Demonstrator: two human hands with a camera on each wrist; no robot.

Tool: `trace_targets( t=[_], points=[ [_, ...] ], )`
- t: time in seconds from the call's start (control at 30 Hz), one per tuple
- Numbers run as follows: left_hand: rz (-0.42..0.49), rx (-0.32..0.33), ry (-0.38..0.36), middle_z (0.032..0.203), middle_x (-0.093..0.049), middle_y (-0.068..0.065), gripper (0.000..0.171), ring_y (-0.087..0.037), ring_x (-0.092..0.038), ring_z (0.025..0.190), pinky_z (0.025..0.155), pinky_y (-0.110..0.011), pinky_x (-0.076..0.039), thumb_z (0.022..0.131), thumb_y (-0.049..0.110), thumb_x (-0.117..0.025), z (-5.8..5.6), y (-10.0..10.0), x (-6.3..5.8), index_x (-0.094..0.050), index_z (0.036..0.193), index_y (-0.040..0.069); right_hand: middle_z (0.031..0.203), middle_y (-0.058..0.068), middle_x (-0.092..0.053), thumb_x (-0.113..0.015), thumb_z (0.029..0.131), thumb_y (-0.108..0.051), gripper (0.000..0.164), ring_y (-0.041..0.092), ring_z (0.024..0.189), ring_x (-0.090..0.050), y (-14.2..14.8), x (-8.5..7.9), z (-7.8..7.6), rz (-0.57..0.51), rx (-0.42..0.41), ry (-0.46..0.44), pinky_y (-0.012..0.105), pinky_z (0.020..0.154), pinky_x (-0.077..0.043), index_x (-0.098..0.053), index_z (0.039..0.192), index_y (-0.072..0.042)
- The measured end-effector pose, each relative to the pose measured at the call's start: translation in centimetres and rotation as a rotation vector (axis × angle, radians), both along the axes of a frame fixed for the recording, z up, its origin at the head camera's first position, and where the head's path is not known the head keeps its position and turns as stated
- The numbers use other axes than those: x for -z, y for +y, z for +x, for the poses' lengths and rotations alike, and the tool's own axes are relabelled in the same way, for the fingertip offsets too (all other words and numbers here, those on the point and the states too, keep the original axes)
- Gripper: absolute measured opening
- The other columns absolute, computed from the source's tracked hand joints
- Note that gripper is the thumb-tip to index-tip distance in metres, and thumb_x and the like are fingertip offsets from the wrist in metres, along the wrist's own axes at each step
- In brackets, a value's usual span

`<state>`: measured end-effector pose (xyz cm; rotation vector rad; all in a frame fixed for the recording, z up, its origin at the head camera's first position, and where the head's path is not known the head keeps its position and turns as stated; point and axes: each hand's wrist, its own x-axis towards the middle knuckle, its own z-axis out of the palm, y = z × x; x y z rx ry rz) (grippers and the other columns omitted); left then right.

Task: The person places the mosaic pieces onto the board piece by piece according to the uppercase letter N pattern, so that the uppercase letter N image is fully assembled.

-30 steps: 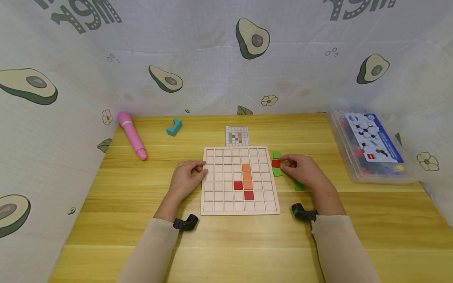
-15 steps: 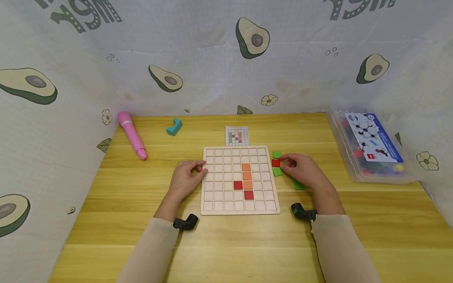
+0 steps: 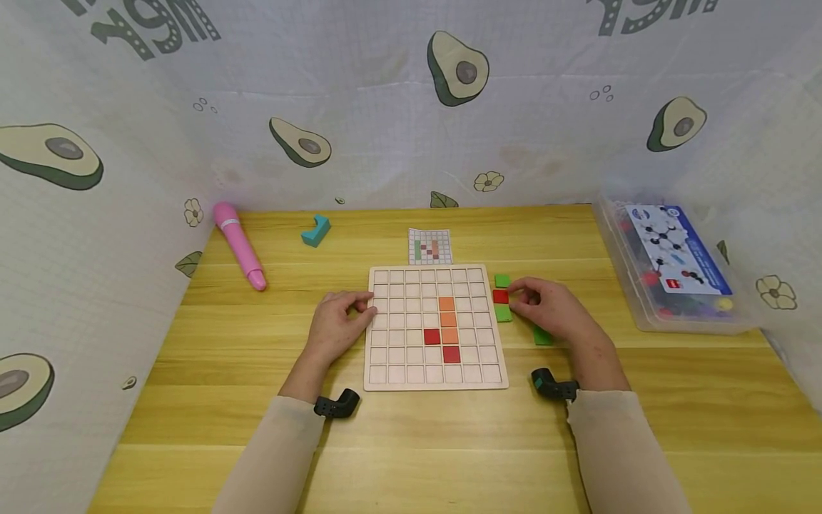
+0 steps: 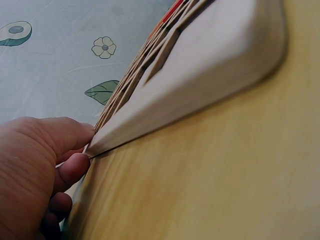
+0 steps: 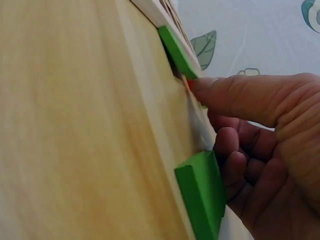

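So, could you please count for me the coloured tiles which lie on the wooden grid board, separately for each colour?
Orange tiles: 3
Red tiles: 2
Total on the board: 5

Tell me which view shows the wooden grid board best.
The head view: almost the whole board shows, from above. The left wrist view gives one corner close up; the right wrist view, just a strip.

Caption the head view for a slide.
Left hand holds the wooden board; right hand pinches a red tile between two green tiles.
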<state>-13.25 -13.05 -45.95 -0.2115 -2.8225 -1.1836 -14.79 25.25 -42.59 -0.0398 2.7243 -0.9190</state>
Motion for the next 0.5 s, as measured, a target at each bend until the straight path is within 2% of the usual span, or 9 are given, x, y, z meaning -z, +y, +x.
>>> trace_targets(
  t=[0.5],
  points=[
    [-0.002,-0.003,-0.003,0.090,-0.068,-0.001,0.029,-0.021,-0.049,0.088,0.079,-0.032,-0.036,0.094,0.025,-0.074,-0.01,0.00,0.06,-0.076,0.119,0.012,0.096,0.009,-0.060,-0.068,0.099,-0.024,0.030,0.023,0.085,-0.052,-0.22,0.34,-0.17,0.016,0.002,0.031,0.032,0.072,-0.041,-0.067,0.126,-0.010]
  ],
)
